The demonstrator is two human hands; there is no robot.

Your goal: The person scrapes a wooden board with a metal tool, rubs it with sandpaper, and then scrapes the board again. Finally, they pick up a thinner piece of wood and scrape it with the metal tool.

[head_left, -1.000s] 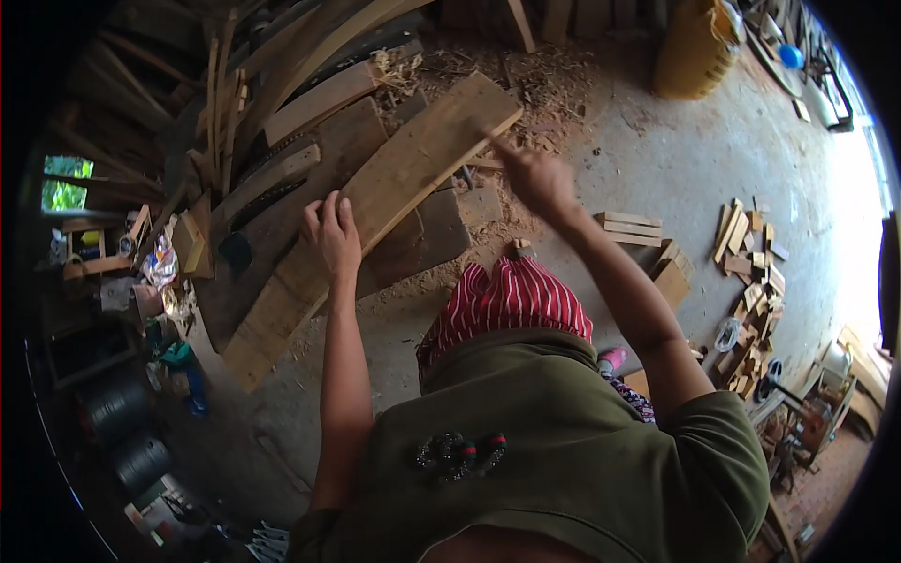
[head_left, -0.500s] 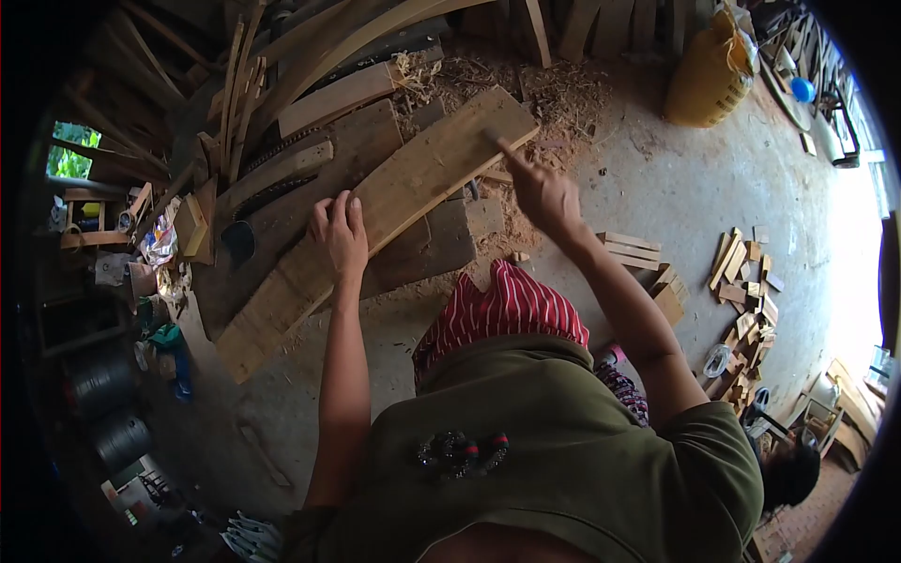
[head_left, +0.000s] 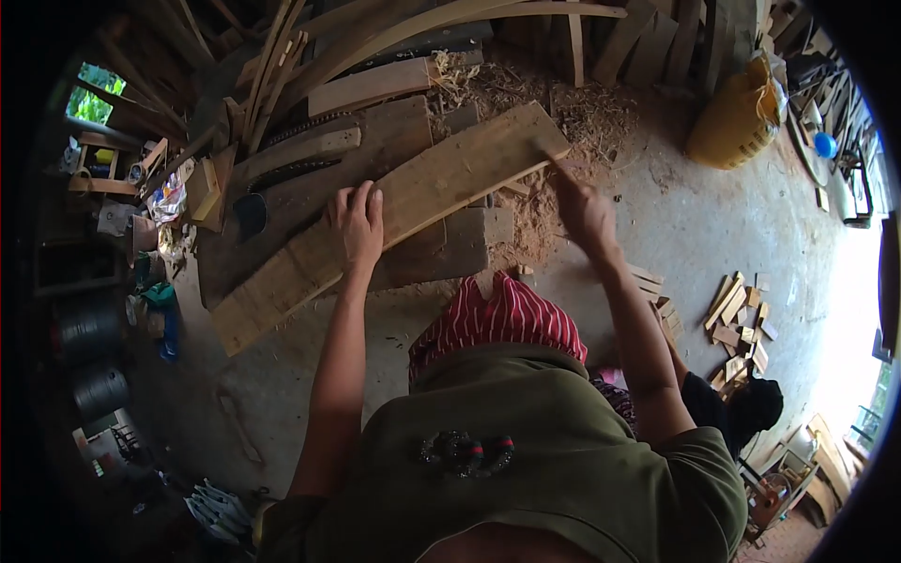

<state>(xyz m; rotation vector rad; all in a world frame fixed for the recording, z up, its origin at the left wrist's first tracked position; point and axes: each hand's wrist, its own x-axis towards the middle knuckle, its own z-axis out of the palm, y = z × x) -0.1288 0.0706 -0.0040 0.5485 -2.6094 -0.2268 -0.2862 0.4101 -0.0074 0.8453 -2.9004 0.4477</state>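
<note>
firmly the left hand (head_left: 357, 225) lies flat, fingers spread and released, on the long plank (head_left: 460, 174), which slants across darker boards (head_left: 310, 192). the right hand (head_left: 584, 211) is blurred at the plank's far right end; its grip cannot be told.

A plank (head_left: 450, 183) lies across boards (head_left: 305, 197), sack (head_left: 737, 117) at right.
</note>
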